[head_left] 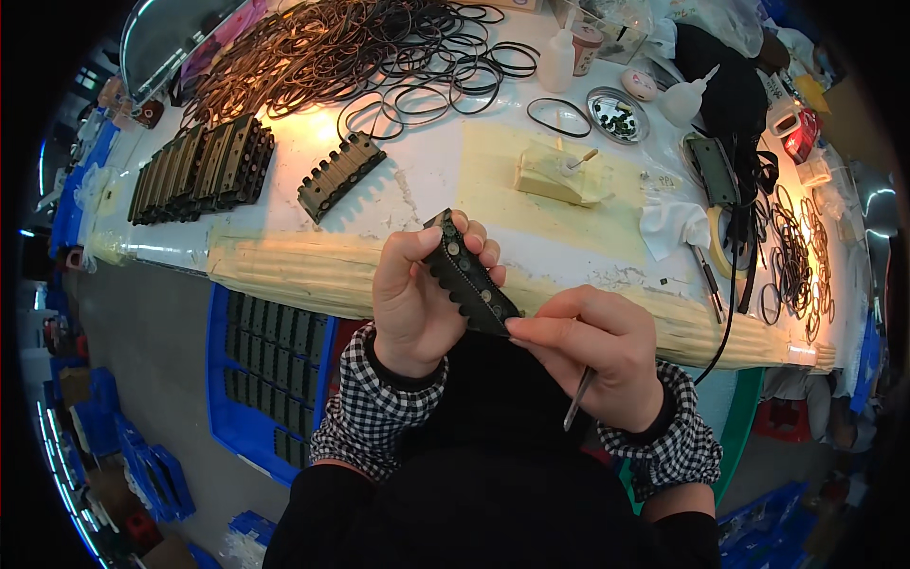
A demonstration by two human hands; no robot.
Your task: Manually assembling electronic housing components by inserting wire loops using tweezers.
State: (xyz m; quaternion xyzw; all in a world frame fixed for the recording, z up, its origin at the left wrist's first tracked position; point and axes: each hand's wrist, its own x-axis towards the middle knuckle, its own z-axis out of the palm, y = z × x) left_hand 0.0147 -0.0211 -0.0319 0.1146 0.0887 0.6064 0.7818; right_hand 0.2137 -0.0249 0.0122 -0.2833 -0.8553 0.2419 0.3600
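**Small parts, steady hands: a toothed strip gets close attention at a crowded desk**

At far left, below the desk's edge, a blue crate (248, 417) on the floor holds rows of dark strips. On the desk (427, 180) above it lies a stack of dark toothed racks (201, 171), and just beside that a single rack (341, 174) set at an angle. Behind them spreads a large tangle of black rubber rings (379, 47).

In the middle, the left hand (417, 299) has its grip clamped on a black scalloped strip (471, 280) studded with small round pieces, held tilted in the air over the desk's near edge, fingers curled over its top end. The right hand (592, 356) pinches the strip's lower end between thumb and forefinger while its grip is also closed around metal tweezers (579, 398), tucked in the palm and pointing down. The work looks best done with the left hand keeping the strip still and its studded face turned up to the light, the right hand making only small moves; the tucked tweezers could snag a checked cuff.

Further right sit a pale block with a small brush (564, 174), a white bottle (557, 59), a round metal dish (618, 114) of tiny dark parts and a nozzle bottle (684, 100). A crumpled white cloth (668, 223), a black cable (735, 275) and more rings (791, 256) crowd the right side, leaving little room to set the strip down there.
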